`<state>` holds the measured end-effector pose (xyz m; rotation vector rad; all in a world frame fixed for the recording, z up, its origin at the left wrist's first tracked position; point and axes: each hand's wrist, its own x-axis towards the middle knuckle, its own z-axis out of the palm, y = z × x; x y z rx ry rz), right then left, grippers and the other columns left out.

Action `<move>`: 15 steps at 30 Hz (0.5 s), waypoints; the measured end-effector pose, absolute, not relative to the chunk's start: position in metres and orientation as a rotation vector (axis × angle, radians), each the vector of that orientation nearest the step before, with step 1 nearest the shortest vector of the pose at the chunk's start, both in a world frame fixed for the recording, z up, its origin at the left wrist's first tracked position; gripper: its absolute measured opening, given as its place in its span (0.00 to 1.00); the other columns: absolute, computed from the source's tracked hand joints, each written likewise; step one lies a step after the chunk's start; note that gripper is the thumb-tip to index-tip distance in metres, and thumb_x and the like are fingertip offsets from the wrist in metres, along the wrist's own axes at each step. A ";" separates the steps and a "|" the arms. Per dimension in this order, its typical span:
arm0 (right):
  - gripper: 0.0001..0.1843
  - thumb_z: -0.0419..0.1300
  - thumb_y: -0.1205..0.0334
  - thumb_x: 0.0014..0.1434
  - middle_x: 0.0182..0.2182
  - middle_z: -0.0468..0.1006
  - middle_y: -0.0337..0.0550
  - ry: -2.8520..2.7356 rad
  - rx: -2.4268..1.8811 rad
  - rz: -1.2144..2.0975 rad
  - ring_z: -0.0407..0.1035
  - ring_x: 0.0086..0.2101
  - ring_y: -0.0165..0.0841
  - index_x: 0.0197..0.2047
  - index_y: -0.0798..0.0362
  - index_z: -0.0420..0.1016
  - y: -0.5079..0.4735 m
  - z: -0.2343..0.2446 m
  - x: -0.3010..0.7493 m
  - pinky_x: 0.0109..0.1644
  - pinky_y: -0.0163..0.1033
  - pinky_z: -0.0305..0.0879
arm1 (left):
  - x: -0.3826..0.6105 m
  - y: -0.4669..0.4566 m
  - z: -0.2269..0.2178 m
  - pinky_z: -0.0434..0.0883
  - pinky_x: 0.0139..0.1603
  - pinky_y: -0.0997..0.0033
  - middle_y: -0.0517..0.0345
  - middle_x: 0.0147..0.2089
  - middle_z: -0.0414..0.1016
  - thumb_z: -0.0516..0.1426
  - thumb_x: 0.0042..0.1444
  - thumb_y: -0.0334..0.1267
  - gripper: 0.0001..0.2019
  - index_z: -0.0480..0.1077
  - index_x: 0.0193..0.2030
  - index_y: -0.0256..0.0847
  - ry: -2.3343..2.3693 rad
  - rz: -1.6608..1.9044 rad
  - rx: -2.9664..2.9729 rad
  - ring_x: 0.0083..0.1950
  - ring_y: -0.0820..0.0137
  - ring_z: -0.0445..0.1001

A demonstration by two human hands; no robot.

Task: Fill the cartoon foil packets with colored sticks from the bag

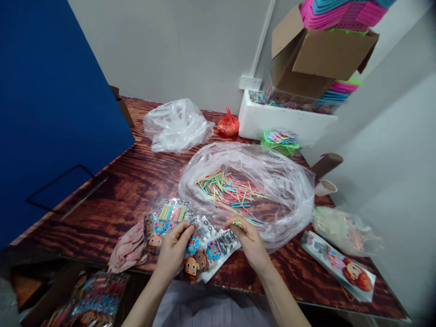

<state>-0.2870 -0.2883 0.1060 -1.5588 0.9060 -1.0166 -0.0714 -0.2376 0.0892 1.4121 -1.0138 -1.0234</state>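
Observation:
My left hand is closed, thumb and fingers pinching the edge of a printed plastic packet with cartoon faces. More such packets lie fanned out beneath it toward the right. My right hand is curled around a small bundle of coloured sticks, whose ends show at the fingers. It is over the right end of the fanned packets. Beyond both hands lies a large open clear plastic bag, with loose coloured sticks spread inside it. Packets filled with sticks lie just past my left hand.
A pink cloth is at the table's front left. Another clear bag, a red bag, a green basket and a white foam box stand behind. On the right are a paper cup and a long printed pack.

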 end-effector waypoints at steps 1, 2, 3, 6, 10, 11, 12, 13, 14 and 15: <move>0.12 0.55 0.56 0.66 0.36 0.77 0.40 0.901 -1.559 -1.019 0.70 0.40 0.35 0.40 0.50 0.77 -0.288 0.106 -0.286 0.48 0.38 0.60 | -0.071 -0.237 0.090 0.59 0.31 0.77 0.63 0.26 0.63 0.60 0.53 0.49 0.14 0.69 0.28 0.39 -1.007 -1.030 1.408 0.30 0.72 0.61; 0.12 0.54 0.55 0.66 0.36 0.77 0.40 0.897 -1.559 -1.021 0.70 0.40 0.35 0.39 0.50 0.77 -0.287 0.106 -0.286 0.48 0.37 0.61 | -0.071 -0.237 0.090 0.60 0.32 0.76 0.63 0.27 0.65 0.60 0.52 0.50 0.14 0.71 0.29 0.39 -0.993 -1.036 1.408 0.31 0.71 0.62; 0.12 0.54 0.55 0.66 0.36 0.77 0.41 0.897 -1.558 -1.022 0.70 0.40 0.35 0.39 0.50 0.77 -0.287 0.105 -0.286 0.48 0.37 0.61 | -0.071 -0.237 0.090 0.61 0.33 0.76 0.62 0.28 0.66 0.60 0.52 0.50 0.15 0.71 0.30 0.39 -0.976 -1.041 1.408 0.32 0.71 0.64; 0.13 0.54 0.54 0.66 0.37 0.78 0.41 0.902 -1.552 -1.030 0.70 0.40 0.35 0.38 0.50 0.77 -0.286 0.102 -0.285 0.48 0.38 0.61 | -0.069 -0.236 0.090 0.61 0.33 0.75 0.61 0.29 0.69 0.61 0.52 0.52 0.16 0.72 0.30 0.39 -0.925 -1.039 1.415 0.33 0.70 0.65; 0.11 0.55 0.55 0.65 0.35 0.77 0.40 0.904 -1.532 -1.030 0.70 0.40 0.35 0.37 0.49 0.77 -0.286 0.100 -0.283 0.49 0.38 0.61 | -0.069 -0.236 0.089 0.60 0.30 0.76 0.63 0.26 0.66 0.61 0.51 0.54 0.18 0.73 0.31 0.39 -0.869 -1.001 1.430 0.29 0.72 0.63; 0.11 0.55 0.55 0.65 0.35 0.77 0.40 0.907 -1.528 -1.024 0.70 0.40 0.35 0.38 0.49 0.77 -0.285 0.100 -0.283 0.49 0.38 0.61 | -0.069 -0.236 0.089 0.60 0.30 0.76 0.63 0.26 0.66 0.61 0.51 0.54 0.18 0.73 0.30 0.39 -0.862 -0.994 1.435 0.29 0.72 0.63; 0.11 0.55 0.55 0.65 0.35 0.77 0.40 0.911 -1.523 -1.019 0.70 0.40 0.35 0.38 0.49 0.77 -0.285 0.100 -0.283 0.49 0.38 0.61 | -0.070 -0.236 0.089 0.60 0.30 0.76 0.63 0.25 0.67 0.62 0.50 0.54 0.18 0.73 0.29 0.39 -0.853 -0.991 1.437 0.29 0.72 0.63; 0.11 0.55 0.55 0.65 0.36 0.77 0.40 0.914 -1.518 -1.013 0.70 0.40 0.36 0.38 0.49 0.77 -0.284 0.099 -0.283 0.49 0.38 0.61 | -0.071 -0.237 0.090 0.61 0.30 0.76 0.63 0.26 0.67 0.63 0.48 0.53 0.17 0.72 0.28 0.39 -0.836 -0.995 1.435 0.29 0.72 0.64; 0.11 0.55 0.55 0.65 0.36 0.77 0.40 0.916 -1.512 -1.009 0.70 0.40 0.36 0.38 0.49 0.77 -0.284 0.099 -0.282 0.49 0.38 0.61 | -0.072 -0.238 0.090 0.62 0.31 0.76 0.63 0.26 0.68 0.65 0.46 0.52 0.17 0.72 0.28 0.39 -0.808 -1.002 1.426 0.29 0.72 0.65; 0.11 0.55 0.55 0.65 0.35 0.77 0.40 0.917 -1.506 -1.007 0.70 0.40 0.36 0.38 0.49 0.77 -0.283 0.098 -0.282 0.49 0.38 0.61 | -0.073 -0.238 0.090 0.63 0.32 0.76 0.63 0.26 0.69 0.66 0.43 0.51 0.17 0.72 0.29 0.39 -0.770 -1.007 1.412 0.30 0.71 0.66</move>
